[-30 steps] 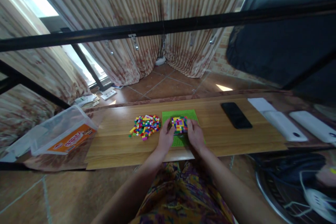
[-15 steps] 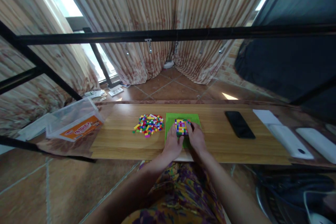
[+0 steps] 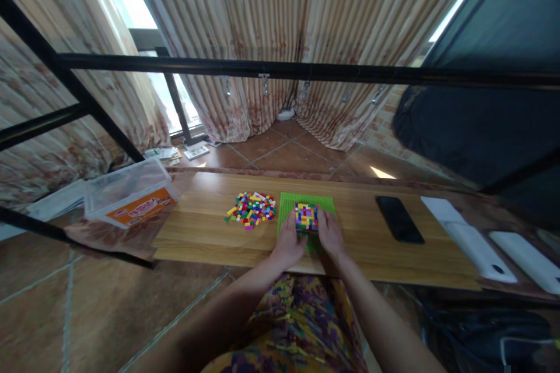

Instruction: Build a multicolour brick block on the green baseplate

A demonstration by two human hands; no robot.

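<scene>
A block of multicoloured toy bricks (image 3: 307, 217) sits over the green studded baseplate (image 3: 286, 203), between my two hands. My left hand (image 3: 289, 240) presses on its left side, fingers along the edge. On its right side my right hand (image 3: 330, 234) grips it in the same way. Whether the block is fixed to the baseplate or lifted slightly off it, I cannot tell. A heap of loose small bricks (image 3: 252, 208) in many colours lies left of the baseplate.
The wooden board (image 3: 192, 233) carries a black phone (image 3: 399, 219) on the right. White objects (image 3: 483, 250) lie at its right end. A clear plastic box (image 3: 131, 192) with an orange label stands at the left. A black metal bar (image 3: 219, 67) crosses beyond the board.
The view has tilted and shifted a little. My right fingers have moved off the top of the brick block to its right side. My left hand stays at the left side.
</scene>
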